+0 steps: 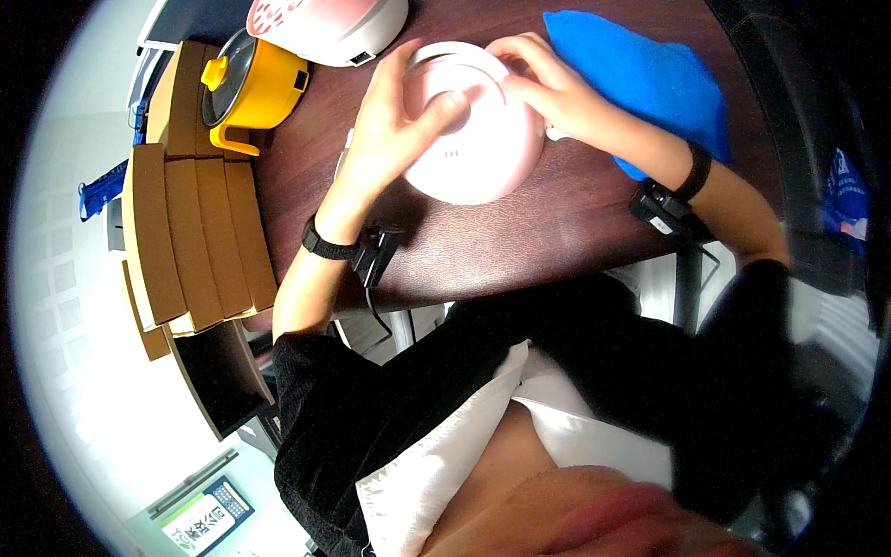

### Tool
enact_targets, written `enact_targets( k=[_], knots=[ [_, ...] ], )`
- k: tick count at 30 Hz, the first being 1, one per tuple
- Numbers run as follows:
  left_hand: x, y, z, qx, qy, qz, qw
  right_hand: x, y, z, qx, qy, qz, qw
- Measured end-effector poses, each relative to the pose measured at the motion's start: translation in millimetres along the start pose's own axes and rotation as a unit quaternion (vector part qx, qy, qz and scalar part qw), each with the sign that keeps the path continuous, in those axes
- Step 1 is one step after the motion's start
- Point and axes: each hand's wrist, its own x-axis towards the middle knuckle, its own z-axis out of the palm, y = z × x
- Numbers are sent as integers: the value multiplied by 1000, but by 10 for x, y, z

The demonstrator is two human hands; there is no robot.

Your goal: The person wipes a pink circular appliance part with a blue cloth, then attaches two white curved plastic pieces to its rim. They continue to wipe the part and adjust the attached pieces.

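Observation:
A round, pale pink rice cooker (478, 167) stands on the dark brown table in front of me. My left hand (394, 125) grips its left side, thumb lying across the top and fingers reaching along the far left rim. At the far right of the cooker, my right hand (548, 84) has its fingers bent around the rim by a curved, handle-like band (459, 54). Some of those fingertips are hidden behind the cooker's edge. Close beyond my right hand lies a blue cloth (640, 84).
A yellow pot (264, 88) with a dark lid stands at the far left, beside a white and pink appliance (348, 28). Brown cardboard boxes (200, 232) line the table's left edge. Black wristbands with small devices (376, 255) sit on both my forearms.

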Motion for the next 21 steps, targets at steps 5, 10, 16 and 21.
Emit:
enact_targets(
  k=[5, 10, 16, 21],
  knots=[
    [-57, 155, -126, 159, -66, 81, 982, -18, -9, -1, 9, 4, -6, 1000],
    [-91, 293, -100, 219, -75, 125, 965, -31, -6, -3, 17, -1, -3, 1000],
    [-118, 420, -72, 249, -74, 123, 958, -26, 13, -22, 24, -10, -9, 1000],
    [-127, 426, -62, 252, -83, 112, 958, -36, 21, -32, 24, -8, -25, 999]
  ],
)
